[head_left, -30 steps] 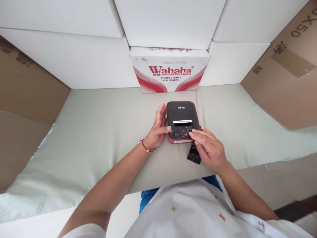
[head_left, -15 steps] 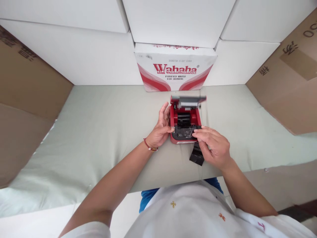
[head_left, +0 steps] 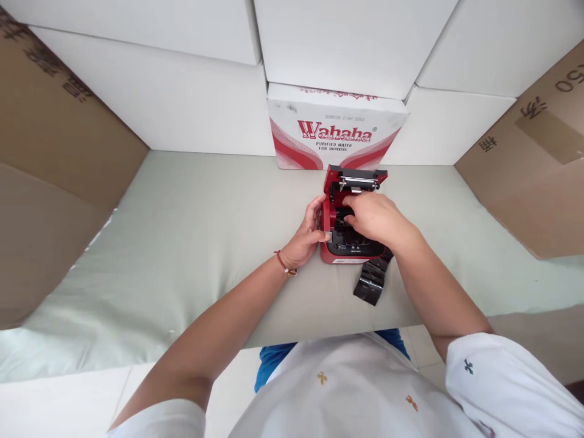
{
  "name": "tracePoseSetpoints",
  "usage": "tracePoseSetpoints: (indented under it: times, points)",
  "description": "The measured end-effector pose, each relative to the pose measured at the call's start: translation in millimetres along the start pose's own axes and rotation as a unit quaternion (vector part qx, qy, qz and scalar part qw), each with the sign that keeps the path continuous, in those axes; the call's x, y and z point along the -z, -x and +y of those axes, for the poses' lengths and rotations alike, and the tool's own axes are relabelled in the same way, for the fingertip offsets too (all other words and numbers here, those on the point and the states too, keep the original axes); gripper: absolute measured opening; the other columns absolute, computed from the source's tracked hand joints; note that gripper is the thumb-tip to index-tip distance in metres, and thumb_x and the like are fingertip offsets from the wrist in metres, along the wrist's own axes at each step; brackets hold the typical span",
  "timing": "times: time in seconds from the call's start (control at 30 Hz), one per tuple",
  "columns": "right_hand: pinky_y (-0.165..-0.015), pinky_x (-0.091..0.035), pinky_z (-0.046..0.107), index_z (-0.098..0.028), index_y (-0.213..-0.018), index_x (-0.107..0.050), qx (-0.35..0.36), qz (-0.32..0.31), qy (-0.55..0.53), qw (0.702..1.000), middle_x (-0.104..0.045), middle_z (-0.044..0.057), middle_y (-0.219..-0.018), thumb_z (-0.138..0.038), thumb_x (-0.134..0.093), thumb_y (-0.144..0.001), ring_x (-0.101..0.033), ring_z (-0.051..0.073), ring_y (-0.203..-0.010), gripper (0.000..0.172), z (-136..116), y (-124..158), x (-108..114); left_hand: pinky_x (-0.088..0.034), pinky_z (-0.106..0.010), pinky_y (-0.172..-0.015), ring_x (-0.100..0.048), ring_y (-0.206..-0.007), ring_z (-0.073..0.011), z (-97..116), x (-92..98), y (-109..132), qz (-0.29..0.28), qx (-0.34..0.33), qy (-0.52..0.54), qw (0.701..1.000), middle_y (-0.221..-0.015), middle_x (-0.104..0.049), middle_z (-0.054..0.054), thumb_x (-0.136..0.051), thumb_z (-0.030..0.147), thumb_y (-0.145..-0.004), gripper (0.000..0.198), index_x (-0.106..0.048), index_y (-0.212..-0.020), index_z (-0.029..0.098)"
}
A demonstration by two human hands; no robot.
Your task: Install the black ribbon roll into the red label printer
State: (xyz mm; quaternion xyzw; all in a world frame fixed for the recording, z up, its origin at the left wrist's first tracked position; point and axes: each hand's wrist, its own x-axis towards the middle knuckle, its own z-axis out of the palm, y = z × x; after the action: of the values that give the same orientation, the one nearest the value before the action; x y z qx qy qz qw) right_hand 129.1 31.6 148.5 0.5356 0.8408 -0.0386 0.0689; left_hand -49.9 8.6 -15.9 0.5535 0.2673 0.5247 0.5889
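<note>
A small red and black device (head_left: 349, 252) stands on the pale green table (head_left: 205, 243) with its lid (head_left: 360, 177) swung up and back. My left hand (head_left: 308, 234) grips the device's left side, fingers curled against the red casing. My right hand (head_left: 371, 218) reaches down into the open compartment, fingers bent inside; what they touch is hidden. A black folded strip (head_left: 371, 283) lies on the table just in front of the device, under my right forearm.
A white and red Wahaha carton (head_left: 337, 131) stands right behind the device. White boxes (head_left: 182, 103) wall the back. Brown cardboard (head_left: 55, 140) leans at the left and another sheet (head_left: 533, 158) at the right. The table's front edge runs near my body.
The closed black lid has been lifted fully open. My right hand left the front edge and moved into the open compartment. My left hand stayed on the left side.
</note>
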Motion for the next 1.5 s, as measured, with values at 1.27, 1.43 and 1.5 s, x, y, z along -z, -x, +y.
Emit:
tracePoseSetpoints:
  times: [1.27,1.43,1.5]
  points:
    - [-0.091,-0.058,0.041,-0.023,-0.126,-0.077,-0.138,0.07,-0.241,0.958,-0.077,0.012,-0.129,-0.041,-0.062,-0.097,-0.074,0.026,-0.094,0.038,99.4,108.3,-101.4,-0.022,-0.055,-0.142,-0.025,-0.171,-0.0342,8.0,-3.7,0.3,0.028,0.028,0.11,0.993,-0.181,-0.036,0.0,-0.088,0.037,-0.072,0.095,-0.047,-0.158,0.041]
    - [-0.084,-0.057,0.039,-0.023,-0.118,-0.079,-0.094,0.019,-0.241,0.966,-0.077,0.011,-0.115,-0.031,-0.066,-0.093,-0.072,0.026,-0.092,0.03,88.9,108.3,-93.3,-0.022,-0.055,-0.141,-0.027,-0.17,-0.0342,11.5,-7.0,0.5,0.035,0.035,0.114,0.992,-0.179,-0.039,-0.001,-0.086,0.034,-0.071,0.095,-0.047,-0.157,0.04]
    - [-0.073,-0.057,0.037,-0.024,-0.121,-0.079,-0.054,0.005,-0.304,0.951,-0.077,0.009,-0.112,-0.04,-0.069,-0.095,-0.066,0.021,-0.076,0.032,97.9,124.7,-70.4,-0.024,-0.055,-0.141,-0.028,-0.17,-0.0345,12.7,-7.9,0.4,0.031,0.035,0.118,0.992,-0.179,-0.039,-0.001,-0.086,0.033,-0.072,0.094,-0.047,-0.157,0.04]
